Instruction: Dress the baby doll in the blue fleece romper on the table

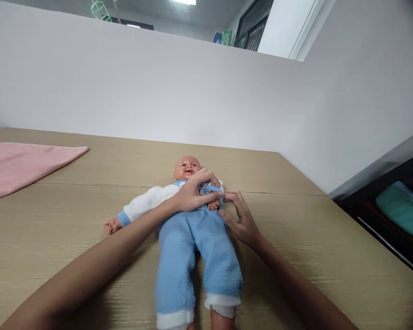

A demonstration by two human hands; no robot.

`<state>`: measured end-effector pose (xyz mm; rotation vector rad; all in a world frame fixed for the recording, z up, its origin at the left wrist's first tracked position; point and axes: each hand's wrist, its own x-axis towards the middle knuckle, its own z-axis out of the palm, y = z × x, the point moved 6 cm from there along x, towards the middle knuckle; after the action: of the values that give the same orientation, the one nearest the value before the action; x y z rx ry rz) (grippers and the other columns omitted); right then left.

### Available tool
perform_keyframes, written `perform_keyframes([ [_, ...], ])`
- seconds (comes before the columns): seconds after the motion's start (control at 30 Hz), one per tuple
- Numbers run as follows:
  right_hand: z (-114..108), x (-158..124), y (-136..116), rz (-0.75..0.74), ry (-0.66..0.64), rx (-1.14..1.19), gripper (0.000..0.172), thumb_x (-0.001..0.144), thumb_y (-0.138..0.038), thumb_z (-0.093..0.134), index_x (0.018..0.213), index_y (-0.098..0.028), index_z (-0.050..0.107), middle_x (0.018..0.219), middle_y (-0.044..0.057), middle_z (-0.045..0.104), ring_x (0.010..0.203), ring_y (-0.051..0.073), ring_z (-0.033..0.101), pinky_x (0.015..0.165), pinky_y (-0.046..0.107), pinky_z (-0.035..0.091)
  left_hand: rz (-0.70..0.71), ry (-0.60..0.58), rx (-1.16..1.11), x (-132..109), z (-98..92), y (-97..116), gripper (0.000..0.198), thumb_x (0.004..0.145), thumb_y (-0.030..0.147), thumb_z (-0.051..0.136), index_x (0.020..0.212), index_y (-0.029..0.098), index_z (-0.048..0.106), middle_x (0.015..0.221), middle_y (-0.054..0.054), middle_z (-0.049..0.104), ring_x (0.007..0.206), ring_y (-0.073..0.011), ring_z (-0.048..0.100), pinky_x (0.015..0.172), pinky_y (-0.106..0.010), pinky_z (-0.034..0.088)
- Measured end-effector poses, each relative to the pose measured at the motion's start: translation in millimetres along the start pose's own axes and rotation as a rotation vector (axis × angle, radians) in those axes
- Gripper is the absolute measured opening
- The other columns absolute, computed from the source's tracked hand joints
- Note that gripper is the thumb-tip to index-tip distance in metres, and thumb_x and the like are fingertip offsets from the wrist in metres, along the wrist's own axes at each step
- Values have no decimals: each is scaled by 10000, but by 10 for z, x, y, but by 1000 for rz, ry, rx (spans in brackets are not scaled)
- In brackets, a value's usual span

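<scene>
A baby doll [186, 167] lies on its back on the table, dressed in a white fleece top with blue cuffs and light blue fleece trousers [199, 238]. My left hand [196, 190] reaches across its chest, with thumb and fingers closed on the blue-edged sleeve cuff [211, 188] of the arm on the right. The doll's small hand [214, 205] shows just below that cuff. At the cuff's outer side is my right hand [241, 217]; its fingertips touch the edge, while the thumb stays apart by the trousers. My left fingers partly cover the sleeve.
A pink cloth [30, 165] lies on the wooden table [72, 261] at the far left. A pale wall [158, 91] rises behind the table. Beyond the right edge, a green folded item [404, 211] sits on a dark shelf or cart.
</scene>
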<state>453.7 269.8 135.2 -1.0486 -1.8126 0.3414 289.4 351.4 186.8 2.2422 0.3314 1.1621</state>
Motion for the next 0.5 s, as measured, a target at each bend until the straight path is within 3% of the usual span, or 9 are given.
perform_keyframes([
  [0.1, 73, -10, 82, 136, 72, 137, 164, 1064, -395, 648, 1175, -288, 706, 1178, 63, 650, 1154, 252, 638, 1060, 438, 538, -94, 30, -3, 38, 4, -131, 208, 986, 407, 762, 1007, 214, 690, 1024, -65, 707, 1016, -252, 613, 950, -391, 483],
  [0.2, 173, -36, 250, 367, 166, 457, 222, 1042, -497, 667, 1112, -291, 712, 1150, 37, 700, 1132, 229, 676, 1080, 408, 550, -110, 21, 36, 56, 37, -220, 198, 991, 408, 737, 1029, 220, 688, 1118, -87, 691, 1114, -275, 618, 1064, -441, 462],
  [0.33, 325, -82, 490, 669, 299, 876, 345, 896, -566, 788, 1048, -275, 681, 1114, 31, 772, 1097, 237, 729, 1081, 416, 573, -123, 8, 102, 55, 79, -255, 193, 1054, 392, 598, 991, 221, 662, 1110, -100, 676, 1096, -270, 632, 1052, -453, 470],
  [0.5, 329, -76, 680, 726, 372, 834, 333, 821, -501, 862, 973, -267, 680, 991, -8, 763, 939, 185, 723, 864, 306, 606, -157, 8, 293, 18, 110, -233, 174, 1055, 386, 566, 1006, 225, 607, 1069, -101, 671, 1063, -288, 610, 992, -455, 485],
])
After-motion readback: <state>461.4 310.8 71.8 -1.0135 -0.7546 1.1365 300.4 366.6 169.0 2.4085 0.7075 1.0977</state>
